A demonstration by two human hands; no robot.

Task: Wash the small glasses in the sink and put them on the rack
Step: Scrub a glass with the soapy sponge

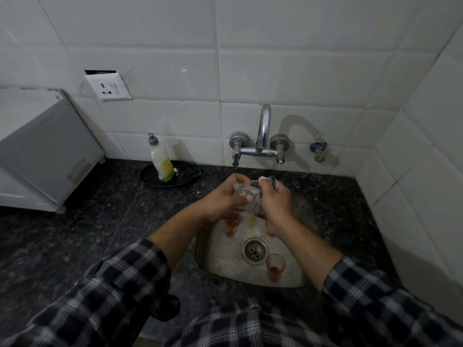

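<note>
White tiled wall (275, 71) rises behind the sink (220, 256), a steel basin let into a dark speckled worktop (75, 221). Well to the left of the sink a white box-like appliance (42, 151) sits on the worktop against the wall. Two arms in checked sleeves (120, 284) reach over the sink, and both hands meet above its far end. The left hand (220, 199) has its fingers curled round a small clear glass (246, 194), held tilted in the air over the basin. The right hand (275, 201) grips a dark scrubbing pad (273, 182) and presses it against that glass. A chrome tap (264, 128) is fixed to the wall just behind the sink. Left of the sink, a soap bottle (161, 160) stands upright in a shallow black dish (150, 177). Higher on the wall, up and left of the sink, is a white socket (109, 86). Inside the sink, a second small glass (275, 267) with an orange residue stands upright just beside the drain (255, 250). A third glass (231, 225), also orange-tinted, is partly hidden below the left hand.
</note>
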